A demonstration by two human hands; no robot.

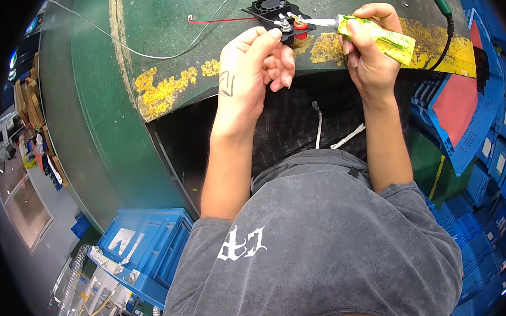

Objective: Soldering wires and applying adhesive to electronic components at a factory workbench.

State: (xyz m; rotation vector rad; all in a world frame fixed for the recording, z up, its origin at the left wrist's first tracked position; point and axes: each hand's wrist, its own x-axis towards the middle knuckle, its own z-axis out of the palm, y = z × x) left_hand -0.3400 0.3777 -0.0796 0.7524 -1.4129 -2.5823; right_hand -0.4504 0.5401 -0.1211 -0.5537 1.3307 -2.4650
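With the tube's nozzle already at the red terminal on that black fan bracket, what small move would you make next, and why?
Probably a gentle squeeze of the yellow-green tube with the right hand. Its nozzle tip already sits by the red terminal, and the left hand steadies the black fan bracket on the green table, so nothing seems to need repositioning.

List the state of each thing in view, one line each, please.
Left hand: steadying the black fan part.
Right hand: gripping the glue tube.
Small black plastic fan part: flat on the table.
Yellow-green glue tube: nozzle at the red terminal.
Green worn table: paint chipped.
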